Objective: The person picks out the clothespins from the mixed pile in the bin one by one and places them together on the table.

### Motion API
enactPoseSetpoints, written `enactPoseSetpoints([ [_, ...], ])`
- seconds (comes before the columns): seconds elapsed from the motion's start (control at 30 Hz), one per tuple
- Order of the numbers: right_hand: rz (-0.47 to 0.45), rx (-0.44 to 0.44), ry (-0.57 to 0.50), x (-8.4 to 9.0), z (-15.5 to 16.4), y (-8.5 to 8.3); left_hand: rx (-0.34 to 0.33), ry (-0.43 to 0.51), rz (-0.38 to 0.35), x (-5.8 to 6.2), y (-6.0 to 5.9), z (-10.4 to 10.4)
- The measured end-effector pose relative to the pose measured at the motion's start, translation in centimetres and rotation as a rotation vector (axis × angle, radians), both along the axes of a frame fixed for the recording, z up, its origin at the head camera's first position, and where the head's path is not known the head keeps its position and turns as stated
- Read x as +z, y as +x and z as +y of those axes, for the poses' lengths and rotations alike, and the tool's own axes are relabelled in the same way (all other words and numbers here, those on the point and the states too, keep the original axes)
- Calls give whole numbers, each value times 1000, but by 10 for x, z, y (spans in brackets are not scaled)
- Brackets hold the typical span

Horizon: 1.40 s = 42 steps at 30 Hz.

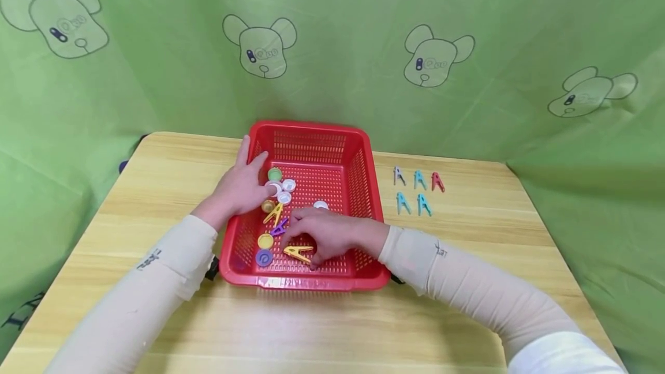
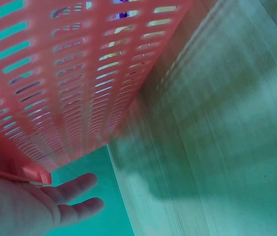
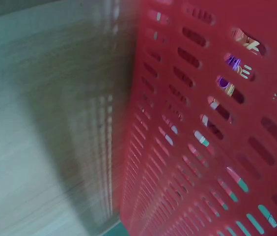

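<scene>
A red plastic basket (image 1: 306, 284) holds bottle caps and clothespins. My left hand (image 1: 240, 188) lies over its left rim, fingers extended, with the fingertips by a white cap (image 1: 275, 189). In the left wrist view, two straight fingers (image 2: 77, 189) show at the basket's outside. Inside the basket, my right hand (image 1: 327, 234) reaches down with fingers apart on either side of a yellow clothespin (image 1: 297, 253); whether they touch it is unclear. A purple clothespin (image 1: 279, 227) and another yellow clothespin (image 1: 275, 213) lie left of that hand. The right wrist view shows only the basket's slotted wall (image 3: 187, 123).
Several clothespins stand in two rows on the wooden table (image 1: 467, 229) right of the basket, among them a red clothespin (image 1: 438, 182) and a blue clothespin (image 1: 420, 179). Green cap (image 1: 275, 174), yellow cap (image 1: 265, 241) and purple cap (image 1: 264, 257) line the basket's left side. Green curtain (image 1: 343, 74) hangs behind.
</scene>
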State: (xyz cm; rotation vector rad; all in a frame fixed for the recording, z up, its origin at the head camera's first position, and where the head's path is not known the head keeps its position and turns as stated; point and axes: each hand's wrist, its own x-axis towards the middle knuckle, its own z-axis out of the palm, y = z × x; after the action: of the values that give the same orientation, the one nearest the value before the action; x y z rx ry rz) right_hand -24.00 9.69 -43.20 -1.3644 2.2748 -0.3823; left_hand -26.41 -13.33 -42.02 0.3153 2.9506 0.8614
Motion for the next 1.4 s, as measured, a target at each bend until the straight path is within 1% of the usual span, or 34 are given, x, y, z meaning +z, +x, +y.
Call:
enactPoseSetpoints([
  [0.13,8,-22,-23,4,2,1,-11,-8,15,1,0,1],
  [0.27,8,-50,-58,6,3,2,-13,1,10,0,0,2],
  [0.53,-41,-108,-126,13,8,2,-22,8,-5,0,1,4],
  [0.63,-55,-130,-150,18,10,2,-15,9,-17,1,2,4],
  [0.87,-23,-180,-181,32,18,0,-4,19,-35,0,3,3],
  [1.03,-5,-237,-198,42,25,-1,-7,23,-34,1,4,2],
  [1.4,69,-309,-263,62,46,-3,0,53,-48,4,5,2],
])
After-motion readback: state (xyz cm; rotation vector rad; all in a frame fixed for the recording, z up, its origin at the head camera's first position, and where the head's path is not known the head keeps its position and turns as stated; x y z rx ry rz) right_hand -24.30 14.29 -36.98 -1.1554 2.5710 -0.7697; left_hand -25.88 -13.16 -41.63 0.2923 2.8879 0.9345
